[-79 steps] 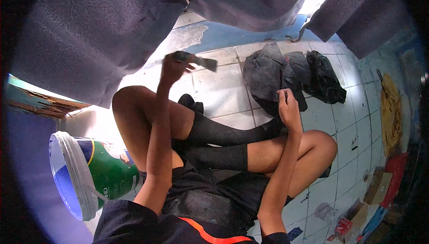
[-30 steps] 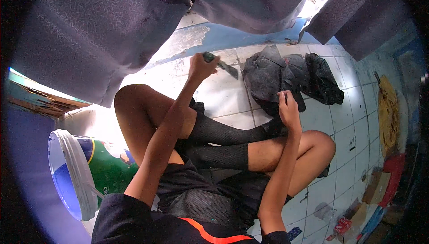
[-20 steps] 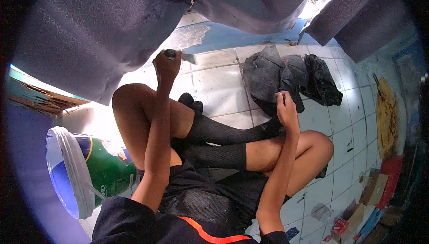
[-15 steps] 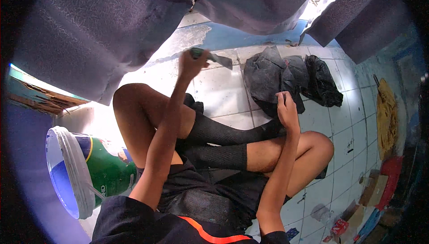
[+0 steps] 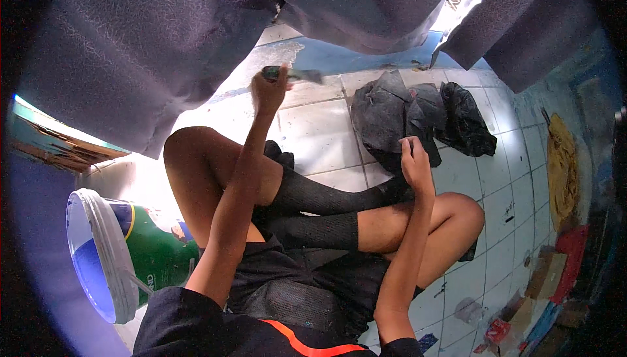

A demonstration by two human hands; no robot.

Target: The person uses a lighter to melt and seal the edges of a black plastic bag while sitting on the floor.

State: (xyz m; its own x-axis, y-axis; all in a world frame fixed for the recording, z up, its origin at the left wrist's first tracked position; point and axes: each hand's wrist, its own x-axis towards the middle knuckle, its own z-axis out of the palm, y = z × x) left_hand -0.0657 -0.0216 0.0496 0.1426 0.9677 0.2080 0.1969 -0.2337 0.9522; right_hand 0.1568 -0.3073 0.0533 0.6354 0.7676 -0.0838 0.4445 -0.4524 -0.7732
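Note:
My left hand (image 5: pixel 268 92) is raised toward the wall, closed around the dark handle of a scraper (image 5: pixel 305 76). Its flat grey blade points right and is smeared by motion. My right hand (image 5: pixel 417 166) is held over my lower leg with thumb and fingers drawn together. Whatever sits between those fingertips is dark and merges with the crumpled black plastic bag (image 5: pixel 382 118) behind them. I cannot tell whether they touch the bag. A second, shinier black plastic bag (image 5: pixel 467 122) lies against the first one's right side on the tiles.
A grey curtain (image 5: pixel 144 50) hangs low across the front. On my left a green and white paint bucket (image 5: pixel 157 243) lies tipped toward the blue wall. At the right are a yellowish cloth (image 5: pixel 563 171) and cardboard scraps (image 5: pixel 546 275) on the white tiled floor (image 5: pixel 457 180).
My left hand has shifted a little to the left with the scraper, whose blade is now more blurred. The right hand keeps nearly the same place and pose.

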